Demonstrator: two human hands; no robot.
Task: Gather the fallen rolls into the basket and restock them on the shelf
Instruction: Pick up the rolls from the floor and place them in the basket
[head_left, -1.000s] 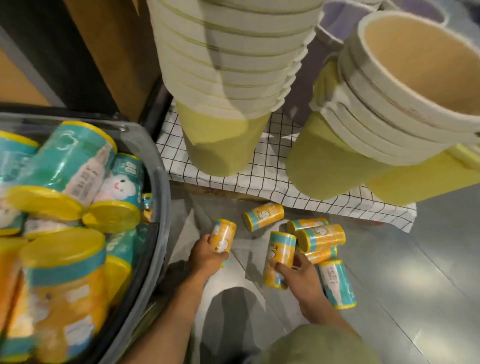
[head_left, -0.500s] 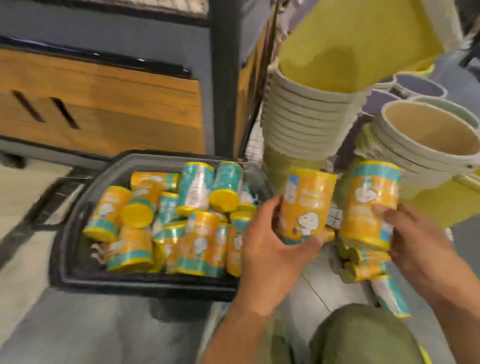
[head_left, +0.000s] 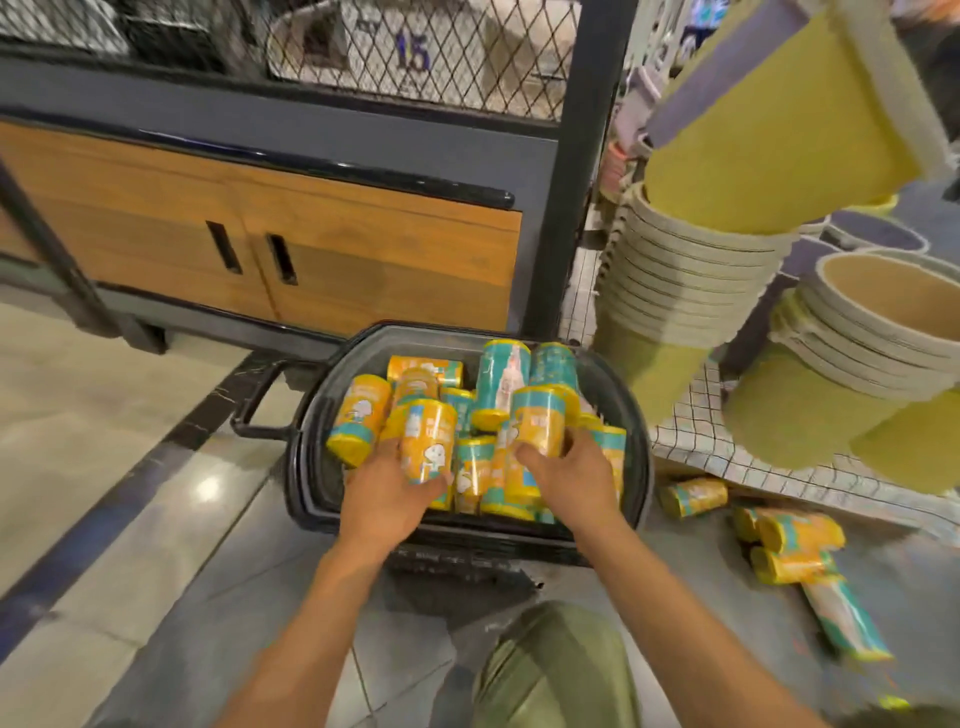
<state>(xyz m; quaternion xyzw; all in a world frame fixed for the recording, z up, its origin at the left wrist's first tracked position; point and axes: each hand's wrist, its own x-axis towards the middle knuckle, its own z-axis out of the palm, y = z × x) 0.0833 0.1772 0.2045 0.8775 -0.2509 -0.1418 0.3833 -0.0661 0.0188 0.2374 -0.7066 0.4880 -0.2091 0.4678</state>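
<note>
At rear left stands a wooden cabinet (head_left: 311, 249). In front of it on the floor (head_left: 130, 467) sits a dark basket (head_left: 306, 467), heaped with rolls (head_left: 358, 418). Over the basket, the left hand (head_left: 384, 499) has its grip closed round an orange roll (head_left: 428, 447). Beside it, the right hand (head_left: 571, 478) grips a teal-topped roll (head_left: 537, 421). Right of the basket, loose rolls (head_left: 693, 496) lie on the floor near stacked buckets (head_left: 675, 280).

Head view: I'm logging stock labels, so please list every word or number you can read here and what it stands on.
"15": purple number on a pale item behind the wire mesh.
On the orange roll in the left hand: print too blurred to read.
On the teal-banded roll in the right hand: blurred as well.
On the other rolls in the basket and the fallen rolls on the floor: unreadable.
</note>
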